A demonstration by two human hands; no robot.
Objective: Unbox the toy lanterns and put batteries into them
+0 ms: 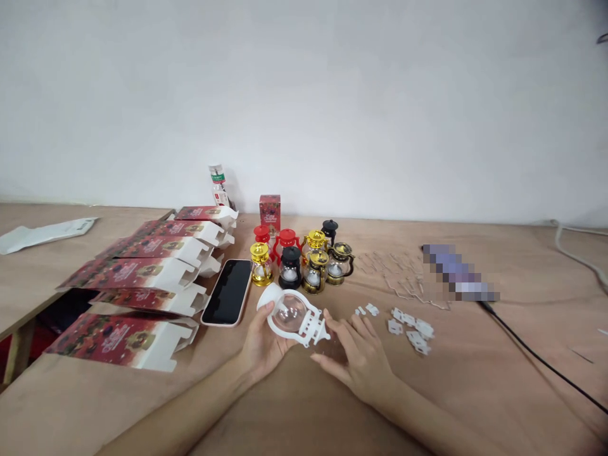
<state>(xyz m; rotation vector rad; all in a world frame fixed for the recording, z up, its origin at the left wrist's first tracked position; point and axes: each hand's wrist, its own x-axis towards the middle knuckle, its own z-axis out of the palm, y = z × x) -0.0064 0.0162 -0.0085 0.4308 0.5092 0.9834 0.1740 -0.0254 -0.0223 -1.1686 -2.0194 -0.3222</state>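
Observation:
A white toy lantern (291, 315) with a clear round globe lies tilted on its side in my left hand (266, 345), its top pointing right. The left thumb presses near its base, and the other fingers are under it. My right hand (358, 354) is beside the lantern's top, thumb and fingers apart, with nothing seen between them. Behind the hands stand several small lanterns: a gold one (261, 266), a black one (290, 267), a red one (287, 246) and a bronze one (339, 263). Small white plastic pieces (418, 327) lie to the right of my right hand.
Flattened red printed boxes (128, 339) overlap on the left, with a phone (228, 292) beside them. At the wall stand a bottle (218, 185) and an upright red box (270, 213). Thin wire pieces (403, 288) and a blurred device (458, 272) with a black cable (532, 354) lie right.

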